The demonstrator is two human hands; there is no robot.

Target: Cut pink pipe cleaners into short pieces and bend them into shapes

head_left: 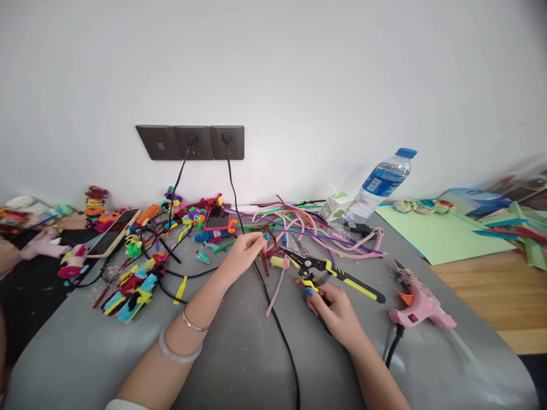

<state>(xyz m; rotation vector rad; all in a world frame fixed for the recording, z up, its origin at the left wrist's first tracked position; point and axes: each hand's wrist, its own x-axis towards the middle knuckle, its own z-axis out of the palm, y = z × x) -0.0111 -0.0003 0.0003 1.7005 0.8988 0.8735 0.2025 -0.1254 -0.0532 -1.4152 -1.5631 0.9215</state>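
My left hand [244, 254] is closed in a pinch above the middle of the table, at a dark red fuzzy pipe cleaner [273, 242]. My right hand [337, 312] grips black-and-yellow wire strippers [314, 266], with their handles spread and spring showing. The jaws point left, close to the pipe cleaner; whether they touch it I cannot tell. Just under the jaws lies a small pale-yellow fuzzy piece [279, 262]. Behind my hands, pink, purple and green pipe cleaners [314, 228] lie in a loose tangle.
A pink glue gun [421, 302] rests at right, below green paper [440, 233]. A tilted water bottle [378, 185] and drink carton [337, 206] stand behind. A black cable [277, 324] crosses the table. Colourful pipe-cleaner figures [137, 287] and phones [114, 233] are left.
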